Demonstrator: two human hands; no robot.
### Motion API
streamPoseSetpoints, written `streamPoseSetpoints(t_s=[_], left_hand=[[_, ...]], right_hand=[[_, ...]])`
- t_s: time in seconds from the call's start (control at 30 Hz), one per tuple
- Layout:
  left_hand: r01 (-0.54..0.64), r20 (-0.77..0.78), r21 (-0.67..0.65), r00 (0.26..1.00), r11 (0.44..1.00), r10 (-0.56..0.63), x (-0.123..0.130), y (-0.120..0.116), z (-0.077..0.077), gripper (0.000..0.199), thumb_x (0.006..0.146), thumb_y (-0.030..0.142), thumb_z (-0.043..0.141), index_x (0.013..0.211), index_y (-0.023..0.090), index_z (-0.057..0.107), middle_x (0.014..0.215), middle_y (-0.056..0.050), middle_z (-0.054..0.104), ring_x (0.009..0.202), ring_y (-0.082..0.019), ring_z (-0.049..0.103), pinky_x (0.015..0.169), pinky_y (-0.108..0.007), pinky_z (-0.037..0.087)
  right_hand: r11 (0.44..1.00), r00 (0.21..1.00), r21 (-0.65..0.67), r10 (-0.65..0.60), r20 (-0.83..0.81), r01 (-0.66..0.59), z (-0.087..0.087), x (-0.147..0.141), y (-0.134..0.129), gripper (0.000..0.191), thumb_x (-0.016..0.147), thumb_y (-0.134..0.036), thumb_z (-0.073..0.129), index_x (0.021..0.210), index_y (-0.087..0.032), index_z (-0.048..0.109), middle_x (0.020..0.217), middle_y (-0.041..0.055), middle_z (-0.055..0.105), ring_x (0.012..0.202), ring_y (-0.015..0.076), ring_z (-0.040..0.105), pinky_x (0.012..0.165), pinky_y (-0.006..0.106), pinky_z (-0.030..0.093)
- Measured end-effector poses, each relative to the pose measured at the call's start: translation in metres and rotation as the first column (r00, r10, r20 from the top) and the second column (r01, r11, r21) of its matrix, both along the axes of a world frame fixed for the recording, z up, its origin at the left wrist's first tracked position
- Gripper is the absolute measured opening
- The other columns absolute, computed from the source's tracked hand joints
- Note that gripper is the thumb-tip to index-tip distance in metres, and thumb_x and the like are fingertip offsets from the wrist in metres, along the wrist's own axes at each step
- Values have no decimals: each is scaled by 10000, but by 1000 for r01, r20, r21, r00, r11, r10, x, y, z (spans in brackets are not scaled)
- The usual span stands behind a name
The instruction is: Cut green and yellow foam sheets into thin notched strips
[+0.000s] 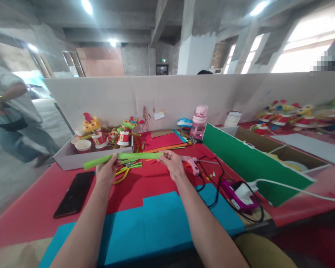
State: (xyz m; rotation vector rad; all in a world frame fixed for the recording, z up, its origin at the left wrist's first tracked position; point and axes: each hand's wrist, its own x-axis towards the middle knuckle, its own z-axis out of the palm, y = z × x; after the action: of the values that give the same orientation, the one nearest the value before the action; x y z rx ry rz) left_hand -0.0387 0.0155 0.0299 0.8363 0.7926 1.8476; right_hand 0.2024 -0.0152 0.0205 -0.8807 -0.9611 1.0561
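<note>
A long, light-green paper strip [134, 155] is stretched level between my two hands, above the red covering of the table. My left hand [107, 170] pinches it from below, with its free end sticking out to the left. The right end sits between the thumb and fingers of my right hand [171, 163]. Just under the strip lie yellow-handled pliers [123, 175] and several narrow green strips [136, 165]. Right of my right hand rests a pink hot glue gun [192, 163] with a black cord.
A black phone [75, 193] lies left. Blue sheets [147, 223] cover the front. Behind stands a white box [92, 158] with paper-cup figures. A green-sided box [248, 160], purple power strip [238, 195] and cables are right. A person [13, 100] stands beyond the table's left side.
</note>
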Motion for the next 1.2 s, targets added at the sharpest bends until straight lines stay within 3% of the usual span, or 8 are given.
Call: streamPoseSetpoints(t_s=[0.1, 0.3, 0.5, 0.57, 0.77, 0.87, 1.03, 1.2], left_hand=[[-28, -18, -10, 999, 1000, 28, -3, 0, 3, 315, 470, 210, 860, 659, 104, 632, 592, 6, 631, 465, -87, 557, 452, -206, 460], [-34, -55, -47, 998, 998, 31, -5, -1, 2, 326, 463, 237, 859, 659, 110, 631, 587, 5, 630, 462, -94, 557, 453, -216, 455], [-22, -88, -64, 996, 998, 16, -5, -2, 0, 309, 496, 283, 848, 628, 108, 630, 520, 8, 598, 442, -97, 546, 468, -232, 467], [-11, -103, -70, 995, 998, 4, -5, -3, 0, 315, 500, 300, 846, 621, 108, 627, 503, 9, 590, 436, -98, 541, 454, -227, 454], [1, -106, -67, 994, 998, -8, -6, -2, -3, 347, 497, 328, 850, 658, 109, 634, 511, 11, 597, 431, -96, 541, 446, -223, 447], [12, -99, -78, 995, 997, -20, -4, -4, -1, 386, 489, 353, 852, 699, 113, 635, 536, 2, 618, 453, -115, 576, 462, -230, 466], [58, -79, -68, 995, 996, -64, -2, -7, 3, 437, 493, 363, 854, 768, 139, 599, 536, 19, 613, 471, -127, 604, 489, -227, 488], [56, -97, -67, 993, 996, -62, -4, -6, 1, 434, 488, 368, 855, 739, 136, 586, 531, 25, 600, 462, -122, 598, 498, -230, 495]], right_hand=[[998, 997, -45, 39, 62, -36, 1, 2, -2, 298, 554, -364, 809, 718, -163, 663, 600, 1, 658, 596, 139, 618, 671, 289, 523], [995, 998, -96, 34, 51, -29, -2, 1, 0, 320, 489, -367, 826, 666, -164, 654, 588, -16, 643, 546, 130, 612, 597, 274, 529], [992, 968, -76, -75, 241, 96, -9, 0, 3, 283, 515, -350, 810, 654, -156, 657, 488, -51, 569, 348, 52, 427, 355, 182, 342], [992, 971, -82, -71, 226, 92, -10, -1, 2, 288, 530, -357, 804, 655, -158, 638, 453, -65, 546, 307, 47, 385, 337, 195, 354], [990, 997, -125, 70, 22, -67, -9, -5, 1, 404, 504, -388, 842, 683, -174, 550, 523, -2, 638, 520, 161, 651, 524, 267, 550], [993, 997, -84, 80, -12, -81, -12, -7, 2, 422, 506, -395, 851, 678, -179, 533, 561, 3, 657, 582, 175, 683, 614, 296, 576], [991, 994, -73, 113, 12, -112, -14, -8, 1, 387, 530, -366, 842, 759, -174, 596, 615, -3, 676, 613, 166, 685, 656, 305, 576], [985, 975, -100, 153, 162, -138, -12, -9, -1, 395, 530, -296, 830, 876, -155, 702, 717, 33, 717, 652, 167, 682, 665, 303, 558]])
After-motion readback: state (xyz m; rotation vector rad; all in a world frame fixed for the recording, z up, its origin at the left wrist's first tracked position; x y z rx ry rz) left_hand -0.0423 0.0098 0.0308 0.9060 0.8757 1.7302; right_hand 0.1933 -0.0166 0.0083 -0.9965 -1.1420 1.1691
